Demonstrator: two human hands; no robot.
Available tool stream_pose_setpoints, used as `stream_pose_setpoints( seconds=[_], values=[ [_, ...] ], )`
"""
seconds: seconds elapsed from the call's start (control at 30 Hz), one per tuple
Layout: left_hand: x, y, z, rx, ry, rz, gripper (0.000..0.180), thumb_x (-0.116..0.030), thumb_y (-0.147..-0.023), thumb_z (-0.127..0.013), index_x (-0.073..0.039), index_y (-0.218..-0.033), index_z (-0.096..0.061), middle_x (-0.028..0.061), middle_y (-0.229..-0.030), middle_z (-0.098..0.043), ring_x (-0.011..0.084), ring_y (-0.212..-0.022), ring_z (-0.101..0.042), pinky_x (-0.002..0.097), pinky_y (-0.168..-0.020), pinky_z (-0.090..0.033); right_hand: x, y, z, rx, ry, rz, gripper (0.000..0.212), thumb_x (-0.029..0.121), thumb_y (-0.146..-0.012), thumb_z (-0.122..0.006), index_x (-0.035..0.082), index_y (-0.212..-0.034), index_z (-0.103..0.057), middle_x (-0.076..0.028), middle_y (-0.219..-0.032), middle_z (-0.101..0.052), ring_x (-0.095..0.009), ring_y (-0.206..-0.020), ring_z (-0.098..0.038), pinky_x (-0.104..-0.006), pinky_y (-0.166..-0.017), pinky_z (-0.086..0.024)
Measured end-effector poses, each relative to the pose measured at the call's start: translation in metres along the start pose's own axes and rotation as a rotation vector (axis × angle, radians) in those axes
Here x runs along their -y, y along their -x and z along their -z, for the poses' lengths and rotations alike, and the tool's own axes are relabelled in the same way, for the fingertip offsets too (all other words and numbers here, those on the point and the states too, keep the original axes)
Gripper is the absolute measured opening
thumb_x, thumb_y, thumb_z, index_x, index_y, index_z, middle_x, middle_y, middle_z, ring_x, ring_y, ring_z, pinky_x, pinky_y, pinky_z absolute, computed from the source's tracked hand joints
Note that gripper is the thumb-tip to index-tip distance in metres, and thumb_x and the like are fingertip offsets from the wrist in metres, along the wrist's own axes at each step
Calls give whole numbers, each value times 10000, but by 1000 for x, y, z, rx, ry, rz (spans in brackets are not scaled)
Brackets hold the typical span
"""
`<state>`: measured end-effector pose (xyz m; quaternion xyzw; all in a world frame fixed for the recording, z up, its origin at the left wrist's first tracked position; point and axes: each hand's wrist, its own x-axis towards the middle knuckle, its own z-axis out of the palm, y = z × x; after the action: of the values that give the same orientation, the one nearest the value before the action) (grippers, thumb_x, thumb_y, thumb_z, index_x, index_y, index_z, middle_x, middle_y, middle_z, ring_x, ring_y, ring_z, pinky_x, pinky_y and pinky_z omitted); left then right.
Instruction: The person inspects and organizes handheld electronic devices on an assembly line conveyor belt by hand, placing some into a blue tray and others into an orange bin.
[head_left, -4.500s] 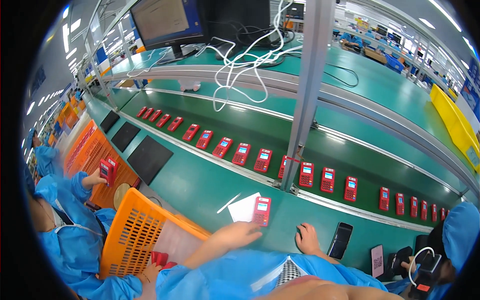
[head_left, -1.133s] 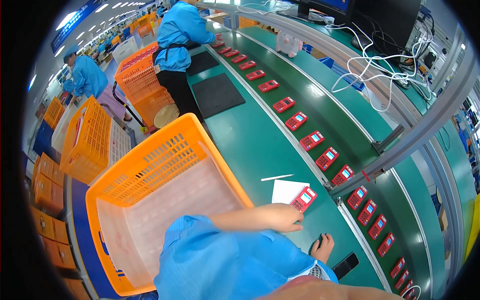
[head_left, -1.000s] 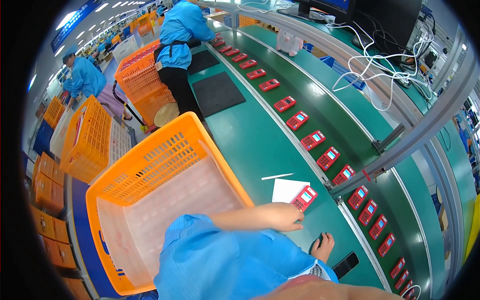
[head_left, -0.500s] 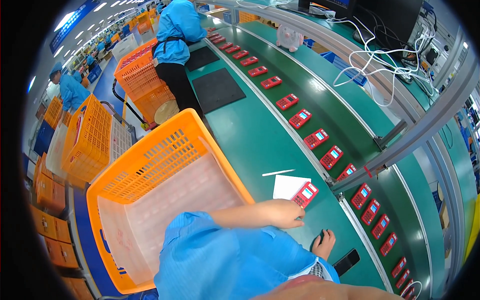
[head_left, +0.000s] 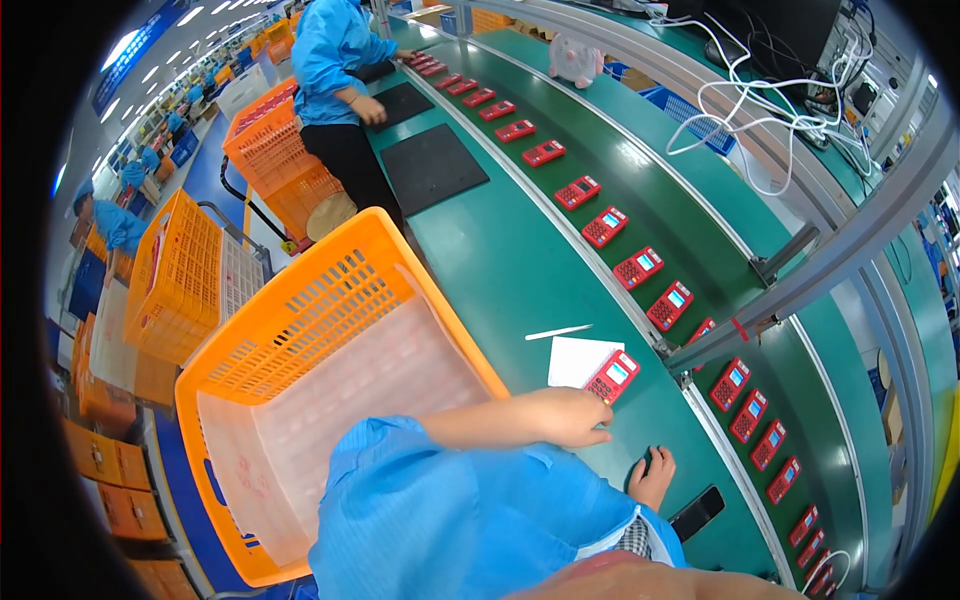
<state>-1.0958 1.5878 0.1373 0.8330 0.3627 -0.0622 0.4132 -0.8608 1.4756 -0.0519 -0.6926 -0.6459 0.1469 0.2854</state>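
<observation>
My left hand (head_left: 568, 416) rests over the green table, against the lower end of a red card payment terminal (head_left: 613, 377) with a lit screen and dark keys. The terminal lies partly on a sheet of white paper (head_left: 575, 360). A slim white pen-like stick (head_left: 558, 332) lies just beyond the paper. Most fingers of the left hand are hidden behind its back; one digit points right. My right hand (head_left: 652, 478) lies on the table with fingers apart, holding nothing. Close by it is a black phone (head_left: 697, 513).
Red terminals (head_left: 604, 227) stand in a row along the green conveyor (head_left: 640, 190). At my left sits a large orange crate (head_left: 320, 310) with a translucent liner. Black mats (head_left: 432, 168) lie farther along. A metal frame post (head_left: 850, 240) crosses at right. A co-worker (head_left: 335, 60) stands ahead.
The view has shifted slightly. The co-worker ahead now has one hand at the far terminals and the other above a black mat. My hands stay in nearly the same places.
</observation>
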Motion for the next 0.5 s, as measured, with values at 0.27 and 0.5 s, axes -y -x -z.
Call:
stream_pose_setpoints(
  seconds=[0.27,0.5],
  values=[
    [10,3,5,-21,3,20,361,-325,-826,-507,-18,-1005,-575,200,-941,-590,348,-885,-566,419,-778,-444,9,-3,-4,-17,6,-9,308,52,-752,-543,-21,-1051,-514,-214,-1121,-460,-374,-1043,-424,-429,-902,-350],
    [10,10,13,0,4,33,368,-332,-832,-501,-17,-1006,-573,203,-920,-594,350,-876,-567,418,-775,-443,17,-5,-5,-20,6,-10,313,54,-745,-550,-9,-1050,-519,-213,-1117,-464,-375,-1035,-431,-432,-894,-357]
  ],
)
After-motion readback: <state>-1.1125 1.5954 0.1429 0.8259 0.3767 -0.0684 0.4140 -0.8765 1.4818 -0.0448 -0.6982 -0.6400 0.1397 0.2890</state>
